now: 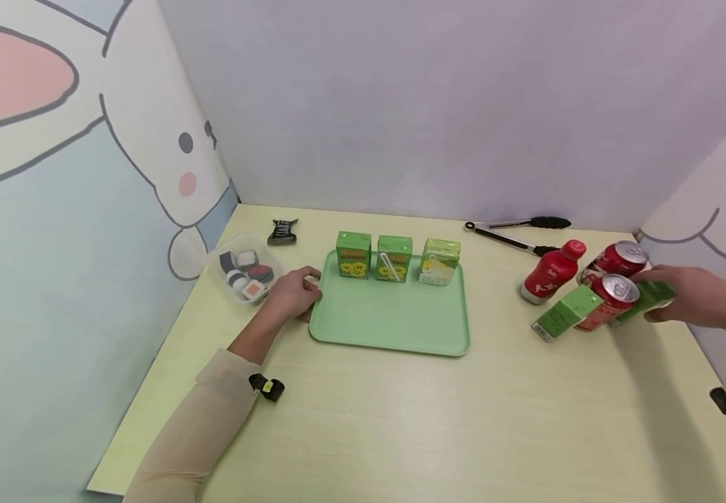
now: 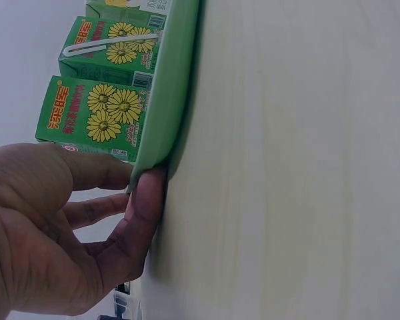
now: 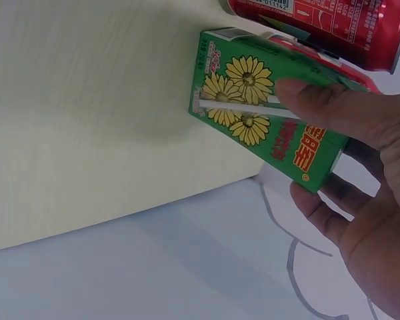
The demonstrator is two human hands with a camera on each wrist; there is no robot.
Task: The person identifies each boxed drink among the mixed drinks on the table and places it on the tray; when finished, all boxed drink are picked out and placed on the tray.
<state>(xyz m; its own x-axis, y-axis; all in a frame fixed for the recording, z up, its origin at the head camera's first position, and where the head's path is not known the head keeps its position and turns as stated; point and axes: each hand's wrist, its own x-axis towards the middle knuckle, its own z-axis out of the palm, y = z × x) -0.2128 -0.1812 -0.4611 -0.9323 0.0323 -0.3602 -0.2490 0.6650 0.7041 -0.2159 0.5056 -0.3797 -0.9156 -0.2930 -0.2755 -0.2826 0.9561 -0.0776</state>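
Head view. Five drink cartons were counted: three cartons [image 1: 354, 257] stood in a row along the twelve o'clock side of the green tray [image 1: 388, 323]; a loose carton [image 1: 567, 314] was at three o'clock from it; the held carton [image 1: 655, 296] was in your right hand [image 1: 690, 297], gripped just beside two red cans [image 1: 619, 288]. One red bottle [image 1: 553, 274] stood near the cans. Your left hand [image 1: 295, 293] held the tray's rim at nine o'clock. One pair of tongs [image 1: 509, 239] lay at two o'clock, one black packet [image 1: 283, 232] at ten, and one clear container [image 1: 216, 269] of food pieces between nine and ten. The surface was a pale wood-grained table [image 1: 432, 419]; a plain wall [image 1: 432, 105] rose behind it, and a side wall [image 1: 35, 244] bore a cartoon figure.

Left wrist view. Your digits pinched the rim from both sides, a grip the head view partly hid. Two cartons showed yellow flowers; a third was cut off at eleven o'clock.

Right wrist view. Your thumb [image 3: 313, 103] pressed the held carton's flowered face, fingers behind. Its white straw [image 3: 247, 108], unseen from the head, was revealed here. One can filled one o'clock.
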